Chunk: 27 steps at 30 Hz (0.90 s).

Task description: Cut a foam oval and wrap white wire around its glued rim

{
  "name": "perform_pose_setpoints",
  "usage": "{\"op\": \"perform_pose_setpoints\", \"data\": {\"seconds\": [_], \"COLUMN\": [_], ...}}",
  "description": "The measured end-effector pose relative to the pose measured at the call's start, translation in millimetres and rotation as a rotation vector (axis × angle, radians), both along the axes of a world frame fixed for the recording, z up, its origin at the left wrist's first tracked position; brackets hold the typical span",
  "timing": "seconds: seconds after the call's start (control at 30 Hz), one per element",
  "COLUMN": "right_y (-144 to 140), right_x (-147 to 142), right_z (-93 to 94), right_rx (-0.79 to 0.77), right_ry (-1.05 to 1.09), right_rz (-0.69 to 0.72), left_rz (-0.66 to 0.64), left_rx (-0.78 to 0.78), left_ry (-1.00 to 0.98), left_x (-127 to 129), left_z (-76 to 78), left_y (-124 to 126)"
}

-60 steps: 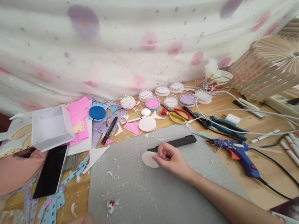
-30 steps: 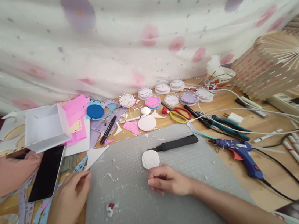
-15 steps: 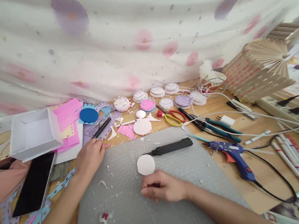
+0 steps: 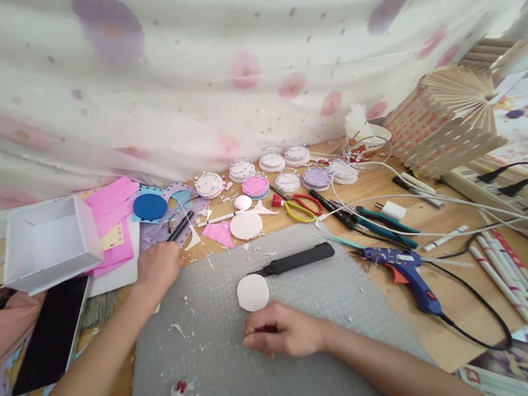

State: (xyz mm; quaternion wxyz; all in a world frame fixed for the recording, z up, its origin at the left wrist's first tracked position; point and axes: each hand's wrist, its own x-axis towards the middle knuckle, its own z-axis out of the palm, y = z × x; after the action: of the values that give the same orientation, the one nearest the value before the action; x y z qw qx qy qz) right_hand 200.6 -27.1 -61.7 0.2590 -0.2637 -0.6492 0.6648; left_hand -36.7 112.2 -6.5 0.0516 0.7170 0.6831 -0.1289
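Two hands over grey mat (image 4: 286, 358); left hand (image 4: 158, 268) closed around black pen (image 4: 180, 225) at mat's far-left corner; right hand (image 4: 283, 331) loosely curled, holding nothing, resting just below white disc (image 4: 252, 292); black knife (image 4: 297, 259) beyond disc.

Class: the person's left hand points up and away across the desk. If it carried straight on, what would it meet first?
Probably the black marker pen, right at the left hand fingertips; they may already touch it.
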Motion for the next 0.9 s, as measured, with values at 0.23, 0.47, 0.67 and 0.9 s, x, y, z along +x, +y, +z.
{"op": "perform_pose_setpoints", "data": {"seconds": [0.23,0.47,0.67,0.9], "right_y": [1,2,3,5], "right_x": [0,1,2,-9], "right_z": [1.2,3.2,3.7,26.3], "right_rx": [-0.044,-0.117,-0.188,-0.165], "right_ry": [0.019,0.084,0.129,0.164], "right_rz": [-0.005,-0.04,-0.089,-0.112], "left_rz": [-0.051,-0.069,0.068,0.038], "left_rx": [-0.017,0.031,0.142,0.356], "left_ry": [-0.461,-0.801,-1.277,-1.537], "left_x": [-21,-27,-14,16], "left_z": [30.6,77.0,104.2,131.6], "left_y": [-6,-42,-64,-61]}}
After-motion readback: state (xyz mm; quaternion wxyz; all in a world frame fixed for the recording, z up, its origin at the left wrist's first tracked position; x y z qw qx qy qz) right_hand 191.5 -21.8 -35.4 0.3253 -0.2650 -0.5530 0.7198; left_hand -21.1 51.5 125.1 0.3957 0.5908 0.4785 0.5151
